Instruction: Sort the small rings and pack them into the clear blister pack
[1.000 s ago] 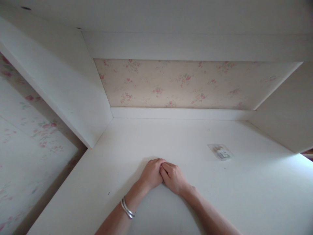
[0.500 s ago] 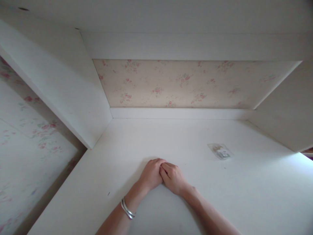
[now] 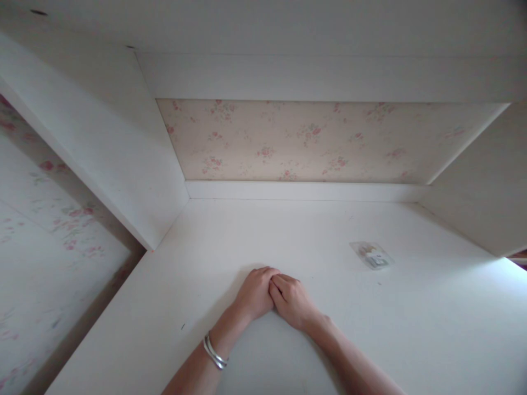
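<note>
My left hand (image 3: 256, 293) and my right hand (image 3: 291, 300) rest together on the white desk top (image 3: 263, 236), closed and pressed against each other. The fingers of the two hands meet in the middle, and the fingertips are partly hidden. No object shows in either hand. A silver bangle (image 3: 214, 351) circles my left wrist. Farther off to the right of my right hand, a small clear plastic bag (image 3: 373, 255) lies flat with small pieces inside that I cannot make out.
White side panels stand at the left (image 3: 94, 131) and the right (image 3: 481, 186), under a shelf (image 3: 288, 27). At the back, floral wallpaper (image 3: 288, 140) shows above a low white strip (image 3: 304, 191). A small dark mark (image 3: 183, 326) is left of my arms.
</note>
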`<state>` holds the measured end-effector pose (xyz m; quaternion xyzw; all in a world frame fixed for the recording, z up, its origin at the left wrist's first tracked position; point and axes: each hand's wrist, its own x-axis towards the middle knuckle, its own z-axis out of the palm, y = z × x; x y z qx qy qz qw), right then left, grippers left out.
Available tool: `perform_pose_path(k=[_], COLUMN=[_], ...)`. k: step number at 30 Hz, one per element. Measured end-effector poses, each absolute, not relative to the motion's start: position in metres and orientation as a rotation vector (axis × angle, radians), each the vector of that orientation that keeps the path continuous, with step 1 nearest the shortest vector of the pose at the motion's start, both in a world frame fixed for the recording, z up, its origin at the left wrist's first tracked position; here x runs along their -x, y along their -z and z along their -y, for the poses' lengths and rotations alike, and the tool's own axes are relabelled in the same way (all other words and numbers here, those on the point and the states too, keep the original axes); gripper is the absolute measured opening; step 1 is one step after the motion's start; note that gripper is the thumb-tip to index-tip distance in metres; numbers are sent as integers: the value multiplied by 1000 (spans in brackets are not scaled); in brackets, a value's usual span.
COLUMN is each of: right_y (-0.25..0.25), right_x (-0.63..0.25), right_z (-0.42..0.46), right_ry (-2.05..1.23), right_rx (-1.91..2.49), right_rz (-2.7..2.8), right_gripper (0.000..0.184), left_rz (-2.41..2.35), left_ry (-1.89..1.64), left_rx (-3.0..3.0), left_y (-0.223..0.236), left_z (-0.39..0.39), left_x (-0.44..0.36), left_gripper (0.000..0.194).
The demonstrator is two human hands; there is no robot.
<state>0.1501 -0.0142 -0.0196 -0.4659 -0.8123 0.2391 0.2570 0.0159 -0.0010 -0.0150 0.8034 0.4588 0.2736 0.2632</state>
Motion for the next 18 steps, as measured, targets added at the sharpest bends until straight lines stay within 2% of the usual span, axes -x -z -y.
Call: perform_pose_path(k=[18], right_y=[20], right_x=[-151], right_z=[15], right_ry=[-638], right_rx=[1278], right_rz=[2205], right_gripper=[26], left_rz=[-1250], left_ry=[-717], left_rx=[-2174], left_y=[16], left_z=[1], left_x=[-16], left_gripper=[34])
